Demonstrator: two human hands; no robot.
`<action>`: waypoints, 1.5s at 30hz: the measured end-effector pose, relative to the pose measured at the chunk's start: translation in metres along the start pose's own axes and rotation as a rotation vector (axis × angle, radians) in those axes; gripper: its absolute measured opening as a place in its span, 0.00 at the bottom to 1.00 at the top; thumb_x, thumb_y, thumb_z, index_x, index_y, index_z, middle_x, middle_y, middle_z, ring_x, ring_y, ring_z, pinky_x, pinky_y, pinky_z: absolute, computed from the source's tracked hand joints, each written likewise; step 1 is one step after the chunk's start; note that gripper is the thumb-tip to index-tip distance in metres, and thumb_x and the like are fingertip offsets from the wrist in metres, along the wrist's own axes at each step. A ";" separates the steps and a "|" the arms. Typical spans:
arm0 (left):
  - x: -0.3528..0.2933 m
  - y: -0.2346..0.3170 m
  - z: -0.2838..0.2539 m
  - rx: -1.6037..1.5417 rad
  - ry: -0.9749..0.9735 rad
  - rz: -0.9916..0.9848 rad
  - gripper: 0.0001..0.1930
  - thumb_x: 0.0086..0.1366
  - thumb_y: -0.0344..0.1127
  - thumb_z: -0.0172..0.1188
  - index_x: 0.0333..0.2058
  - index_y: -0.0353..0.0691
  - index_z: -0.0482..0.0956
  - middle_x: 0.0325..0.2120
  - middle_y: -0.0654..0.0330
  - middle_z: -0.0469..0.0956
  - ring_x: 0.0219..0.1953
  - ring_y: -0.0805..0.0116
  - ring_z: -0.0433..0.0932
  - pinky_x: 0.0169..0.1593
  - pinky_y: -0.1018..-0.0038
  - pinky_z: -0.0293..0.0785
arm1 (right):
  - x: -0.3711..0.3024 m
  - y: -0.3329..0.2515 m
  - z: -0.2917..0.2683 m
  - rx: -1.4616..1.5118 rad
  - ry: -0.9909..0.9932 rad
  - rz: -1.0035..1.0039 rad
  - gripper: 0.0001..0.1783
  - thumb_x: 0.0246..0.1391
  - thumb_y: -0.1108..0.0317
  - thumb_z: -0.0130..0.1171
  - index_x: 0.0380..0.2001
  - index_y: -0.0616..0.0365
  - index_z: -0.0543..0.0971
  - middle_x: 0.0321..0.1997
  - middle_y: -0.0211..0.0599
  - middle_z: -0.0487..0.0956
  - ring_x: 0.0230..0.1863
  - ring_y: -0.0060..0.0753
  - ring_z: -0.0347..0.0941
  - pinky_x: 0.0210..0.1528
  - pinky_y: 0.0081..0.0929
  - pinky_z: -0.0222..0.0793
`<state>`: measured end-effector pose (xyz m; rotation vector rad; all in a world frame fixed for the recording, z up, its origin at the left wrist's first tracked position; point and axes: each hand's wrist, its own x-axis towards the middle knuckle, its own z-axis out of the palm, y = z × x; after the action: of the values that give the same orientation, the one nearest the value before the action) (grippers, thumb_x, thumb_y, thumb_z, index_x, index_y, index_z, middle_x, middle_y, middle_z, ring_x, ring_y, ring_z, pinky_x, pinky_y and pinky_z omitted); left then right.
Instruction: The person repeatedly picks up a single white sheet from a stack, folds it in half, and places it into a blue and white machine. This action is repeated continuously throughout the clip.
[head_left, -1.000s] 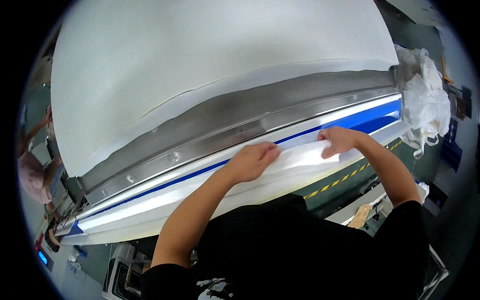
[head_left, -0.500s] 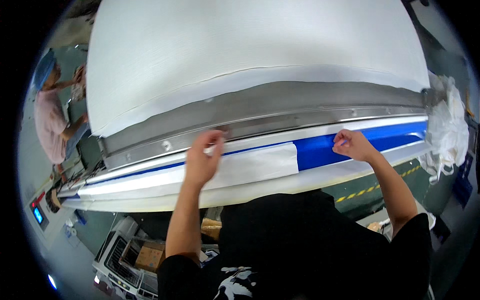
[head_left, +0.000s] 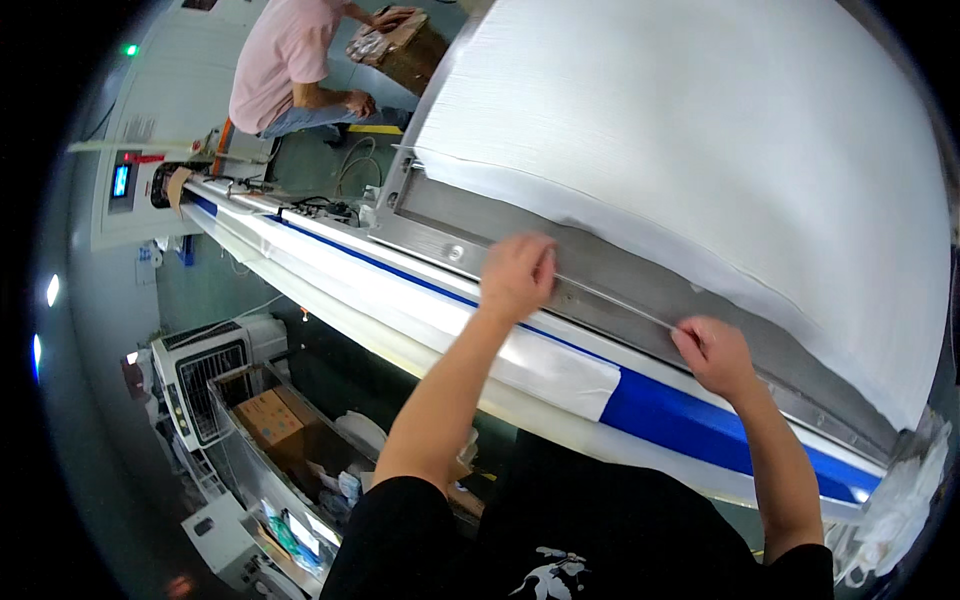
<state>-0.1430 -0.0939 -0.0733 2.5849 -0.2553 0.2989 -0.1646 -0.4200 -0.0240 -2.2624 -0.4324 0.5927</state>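
My left hand (head_left: 518, 278) is over the metal rail, its fingers curled together and slightly blurred. Further right, my right hand (head_left: 715, 352) is closed too, thumb against the bent fingers, above the same rail. A thin pale line runs between the two hands; I cannot tell whether it is a thread or the edge of the metal rail (head_left: 610, 308). Beyond the hands lies a broad white sheet (head_left: 680, 130) with a loose, wavy near edge. On my side of the rail, a white strip (head_left: 560, 372) partly covers a long blue band (head_left: 680, 420).
A person in a pink shirt (head_left: 290, 60) sits at the far left beside a cardboard box (head_left: 405, 50). A bin (head_left: 235, 405) holding another carton (head_left: 270, 420) stands at lower left. White plastic bags (head_left: 905, 510) hang by the right end. A lit screen (head_left: 121, 180) is at left.
My view has swung left, showing more of the bin and the seated person. Both hands have moved forward from the strip and band to the metal rail, and the right hand's fingers have closed.
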 end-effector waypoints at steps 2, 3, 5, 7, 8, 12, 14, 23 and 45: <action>0.008 -0.049 -0.014 0.104 0.060 0.026 0.10 0.56 0.31 0.60 0.38 0.43 0.78 0.38 0.57 0.78 0.41 0.54 0.76 0.45 0.61 0.71 | 0.062 -0.042 0.000 -0.047 0.030 -0.116 0.12 0.58 0.60 0.52 0.31 0.57 0.78 0.28 0.46 0.78 0.32 0.52 0.75 0.34 0.43 0.70; 0.009 -0.064 -0.016 0.154 0.085 0.037 0.10 0.56 0.31 0.60 0.38 0.43 0.78 0.39 0.57 0.77 0.41 0.54 0.75 0.45 0.61 0.71 | 0.092 -0.060 0.003 -0.069 0.030 -0.142 0.13 0.58 0.59 0.51 0.31 0.56 0.78 0.28 0.47 0.79 0.32 0.52 0.76 0.34 0.43 0.70; 0.013 -0.078 -0.013 0.136 0.112 0.082 0.10 0.55 0.31 0.59 0.38 0.43 0.77 0.39 0.58 0.76 0.41 0.54 0.74 0.45 0.61 0.70 | 0.147 -0.081 0.010 -0.041 0.071 -0.213 0.10 0.57 0.63 0.54 0.30 0.59 0.78 0.27 0.45 0.78 0.29 0.48 0.74 0.32 0.38 0.68; 0.014 -0.085 -0.011 0.128 0.122 0.096 0.11 0.53 0.31 0.59 0.37 0.42 0.76 0.39 0.58 0.75 0.41 0.55 0.74 0.45 0.61 0.70 | 0.204 -0.105 0.017 -0.082 0.065 -0.236 0.12 0.56 0.59 0.53 0.30 0.56 0.78 0.28 0.44 0.79 0.31 0.50 0.76 0.34 0.42 0.71; 0.020 -0.081 -0.011 0.129 0.121 0.101 0.11 0.52 0.31 0.59 0.37 0.42 0.76 0.39 0.58 0.75 0.41 0.55 0.74 0.45 0.62 0.69 | 0.230 -0.112 0.022 -0.060 0.086 -0.248 0.11 0.55 0.59 0.53 0.30 0.55 0.78 0.28 0.43 0.80 0.30 0.50 0.76 0.34 0.42 0.71; 0.020 -0.084 -0.010 0.093 0.131 0.100 0.12 0.50 0.30 0.57 0.37 0.41 0.75 0.38 0.55 0.74 0.38 0.52 0.72 0.44 0.61 0.67 | 0.306 -0.141 0.040 -0.060 0.098 -0.293 0.11 0.53 0.59 0.56 0.29 0.53 0.79 0.28 0.41 0.81 0.31 0.47 0.77 0.35 0.40 0.72; 0.020 -0.086 -0.008 0.096 0.125 0.097 0.13 0.50 0.30 0.57 0.37 0.41 0.75 0.38 0.56 0.74 0.39 0.53 0.72 0.44 0.61 0.67 | 0.328 -0.151 0.047 -0.075 0.101 -0.317 0.10 0.52 0.59 0.56 0.28 0.53 0.80 0.28 0.40 0.81 0.31 0.46 0.78 0.36 0.40 0.73; 0.020 -0.089 -0.010 0.076 0.103 0.083 0.13 0.50 0.30 0.57 0.37 0.41 0.75 0.39 0.56 0.75 0.39 0.54 0.73 0.43 0.62 0.67 | 0.351 -0.152 0.058 -0.131 0.111 -0.299 0.10 0.48 0.59 0.57 0.27 0.52 0.81 0.26 0.39 0.81 0.30 0.45 0.78 0.35 0.41 0.73; 0.079 -0.141 -0.040 0.386 0.280 0.060 0.24 0.57 0.35 0.55 0.54 0.43 0.73 0.55 0.60 0.73 0.59 0.58 0.68 0.62 0.58 0.58 | 0.360 -0.130 0.061 -0.253 0.311 -0.446 0.10 0.50 0.58 0.58 0.26 0.50 0.81 0.25 0.36 0.81 0.28 0.44 0.78 0.33 0.41 0.73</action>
<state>-0.0403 0.0367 -0.0862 2.8675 -0.1870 0.7927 0.0876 -0.1288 -0.0672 -2.3316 -0.8583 -0.0447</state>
